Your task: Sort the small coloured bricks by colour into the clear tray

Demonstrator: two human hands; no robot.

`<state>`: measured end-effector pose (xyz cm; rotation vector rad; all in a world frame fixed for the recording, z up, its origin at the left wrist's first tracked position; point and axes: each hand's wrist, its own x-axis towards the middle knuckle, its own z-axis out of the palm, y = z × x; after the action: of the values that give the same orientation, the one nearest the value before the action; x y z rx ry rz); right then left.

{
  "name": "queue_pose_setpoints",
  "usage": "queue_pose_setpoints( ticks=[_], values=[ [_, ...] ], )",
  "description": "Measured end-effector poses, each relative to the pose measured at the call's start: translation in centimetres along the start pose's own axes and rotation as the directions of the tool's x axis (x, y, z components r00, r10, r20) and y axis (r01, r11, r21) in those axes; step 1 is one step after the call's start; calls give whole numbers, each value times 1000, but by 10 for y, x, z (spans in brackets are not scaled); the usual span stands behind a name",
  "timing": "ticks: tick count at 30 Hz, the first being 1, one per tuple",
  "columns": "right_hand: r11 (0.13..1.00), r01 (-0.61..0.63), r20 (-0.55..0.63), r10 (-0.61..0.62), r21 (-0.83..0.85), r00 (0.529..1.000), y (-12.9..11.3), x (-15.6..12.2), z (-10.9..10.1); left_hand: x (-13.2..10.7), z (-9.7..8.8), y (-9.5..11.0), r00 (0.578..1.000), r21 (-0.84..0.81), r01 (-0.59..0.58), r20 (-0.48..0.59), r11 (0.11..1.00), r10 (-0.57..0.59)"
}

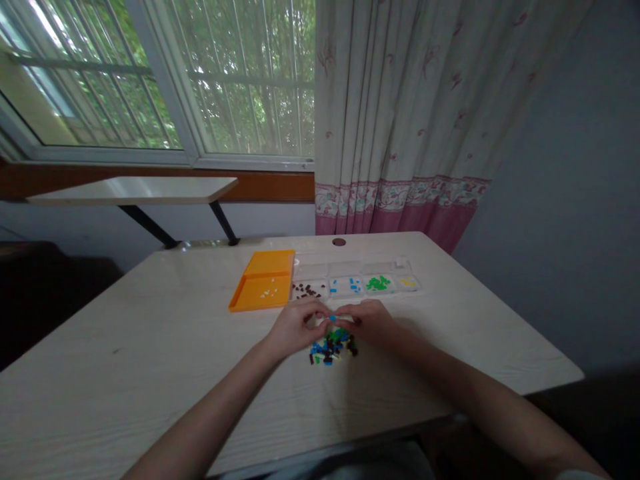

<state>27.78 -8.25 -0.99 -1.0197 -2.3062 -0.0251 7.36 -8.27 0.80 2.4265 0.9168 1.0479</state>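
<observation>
A small heap of mixed tiny bricks (333, 348), blue, green, black and pale, lies on the wooden table (150, 347) in front of me. My left hand (296, 327) hovers over the heap's left side, fingers curled in a pinch on a small blue brick (332, 318). My right hand (367, 320) meets it from the right, fingers closed around something too small to make out. Just behind the hands stands a clear compartment tray (357, 280) with brown, blue, green and yellow bricks sorted in separate cells.
An orange tray (263, 283) with a few pale pieces lies left of the clear tray. A cable hole (339, 242) sits near the table's far edge. Behind are a white shelf (135, 189), a window and a pink-hemmed curtain (400, 133).
</observation>
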Motion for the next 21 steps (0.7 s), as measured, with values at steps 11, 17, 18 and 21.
queue_pose_setpoints(
  ticks=[11, 17, 18, 21],
  values=[
    [1000, 0, -195, 5, 30, 981, 12, 3, -9, 2, -17, -4, 947, 82, 131, 285, 988, -149],
    [996, -84, -332, 90, 32, 939, 20, 5, -20, -5, -26, -15, 841, 31, 200, 507, 979, -188],
    [996, -87, -344, 92, 28, 934, 20, 5, -20, -5, -25, -14, 838, 19, 194, 517, 981, -175],
    [994, -106, -353, 108, 26, 929, 20, 5, -21, -5, -23, -11, 845, 11, 161, 515, 987, -143]
  ],
)
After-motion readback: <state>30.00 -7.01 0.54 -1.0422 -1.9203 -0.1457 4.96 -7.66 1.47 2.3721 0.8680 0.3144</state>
